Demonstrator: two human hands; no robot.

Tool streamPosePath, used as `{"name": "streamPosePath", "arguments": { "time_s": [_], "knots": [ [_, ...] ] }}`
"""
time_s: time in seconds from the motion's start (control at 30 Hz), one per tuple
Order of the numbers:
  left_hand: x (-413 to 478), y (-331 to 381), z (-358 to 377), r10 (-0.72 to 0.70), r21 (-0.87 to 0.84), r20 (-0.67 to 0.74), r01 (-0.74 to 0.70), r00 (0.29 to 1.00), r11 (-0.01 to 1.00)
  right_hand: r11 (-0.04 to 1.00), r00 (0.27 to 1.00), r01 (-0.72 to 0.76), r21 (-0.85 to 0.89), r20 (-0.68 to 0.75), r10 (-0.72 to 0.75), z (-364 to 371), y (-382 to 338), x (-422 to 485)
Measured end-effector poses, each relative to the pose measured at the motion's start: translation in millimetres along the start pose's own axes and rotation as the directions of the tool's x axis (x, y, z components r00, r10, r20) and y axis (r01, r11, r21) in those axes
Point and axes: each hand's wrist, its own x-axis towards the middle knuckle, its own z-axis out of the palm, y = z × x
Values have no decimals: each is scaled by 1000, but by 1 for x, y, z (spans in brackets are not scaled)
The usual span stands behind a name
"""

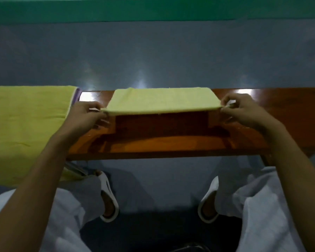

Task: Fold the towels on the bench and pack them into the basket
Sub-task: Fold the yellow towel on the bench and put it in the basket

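Observation:
A pale yellow towel (162, 100), folded into a flat rectangle, lies across the far half of the brown wooden bench (171, 142). Its near edge is lifted off the wood. My left hand (87, 115) pinches the near left corner and my right hand (244, 111) pinches the near right corner, holding the edge taut between them. A larger yellow towel (24, 124) is spread over the bench's left end and hangs down its front side. No basket is in view.
A purple cloth edge (77, 96) peeks out under the large towel. Beyond the bench is a blue floor (153, 57) with a green band. My feet in white slippers (109, 197) stand on the floor below the bench's near edge.

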Motion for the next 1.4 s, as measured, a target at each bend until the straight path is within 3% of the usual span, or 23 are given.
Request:
{"name": "streamPosePath", "arguments": {
  "time_s": [0.1, 0.27, 0.4, 0.53, 0.6, 0.67, 0.73, 0.83, 0.9, 0.97, 1.03, 1.1, 1.2, 1.3, 1.4],
  "knots": [
    [-5, -6, -5, -104, 130, 187, 81, 977, 988, 986, 958, -136, -96, 242, 156, -3, 4, -6],
    [-10, -13, -14, -195, 197, 447, 116, 873, 973, 948, 830, -210, -241, 469, 303, -10, 8, -12],
    [-11, -19, -20, -292, 340, 663, 70, 689, 938, 911, 655, -225, -346, 638, 404, -14, 14, -11],
    [-11, -21, -18, -374, 401, 785, 56, 493, 914, 896, 471, -181, -405, 764, 440, -13, 15, -8],
    [-10, -18, -19, -348, 399, 816, -14, 461, 917, 899, 436, -149, -412, 788, 434, -12, 12, -8],
    [-9, -15, -19, -287, 376, 801, -69, 525, 924, 913, 484, -137, -384, 778, 400, -11, 6, -10],
    [-7, -12, -14, -186, 321, 719, -82, 669, 944, 941, 620, -126, -316, 715, 323, -9, 0, -10],
    [-2, -4, 7, 22, 237, 419, -133, 908, 962, 984, 841, -59, -166, 522, 138, 9, -10, -4],
    [0, 2, 31, 148, 169, 180, -179, 972, 969, 994, 953, -13, -112, 300, 46, 31, -17, 5],
    [2, 8, 56, 280, 132, 46, -284, 959, 950, 990, 993, 92, -109, 87, -83, 60, -26, 13],
    [4, 10, 82, 386, 161, 13, -383, 922, 909, 967, 974, 203, -156, -68, -215, 89, -35, 17],
    [6, 11, 107, 451, 224, 35, -447, 892, 866, 929, 935, 294, -225, -137, -328, 117, -44, 16],
    [5, 12, 131, 481, 338, 120, -491, 869, 803, 864, 903, 397, -308, -38, -429, 150, -52, 13],
    [11, 0, 134, 413, 548, 210, -456, 886, 701, 811, 938, 340, -476, 112, -328, 162, -42, 15],
    [18, -15, 126, 336, 708, 210, -380, 918, 596, 714, 957, 281, -641, 127, -262, 156, -25, 19]
  ]
}}
